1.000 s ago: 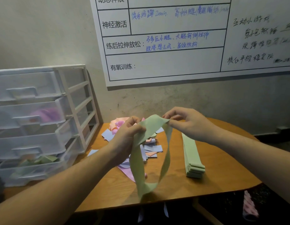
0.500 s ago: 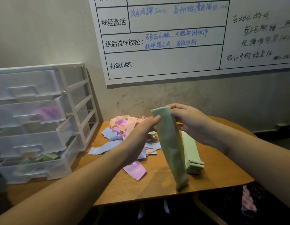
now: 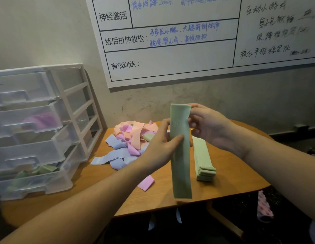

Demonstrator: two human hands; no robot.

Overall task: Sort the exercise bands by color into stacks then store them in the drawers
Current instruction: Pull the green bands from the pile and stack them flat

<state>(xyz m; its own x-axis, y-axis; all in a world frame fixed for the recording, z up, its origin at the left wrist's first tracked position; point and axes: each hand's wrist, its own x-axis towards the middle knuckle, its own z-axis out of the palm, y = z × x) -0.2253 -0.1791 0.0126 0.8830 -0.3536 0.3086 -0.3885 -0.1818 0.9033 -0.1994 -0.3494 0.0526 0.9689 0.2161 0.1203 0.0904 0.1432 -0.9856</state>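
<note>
Left hand: the left hand reaches in from the lower left, forearm angled up, thumb and fingers pinching the green band partway down its length
Right hand: the right hand comes in from the right, wrist bent, fingertips pinching the band's top edge
Green band: flattened, hanging upright above the table, its lower end near the front edge
Green stack: folded bands lying just right of the hanging band
Mixed pile: pink, peach and blue bands behind the left hand
Drawers: clear unit at the table's left; green pieces show in the lowest drawer, pink in the second from the top
</note>
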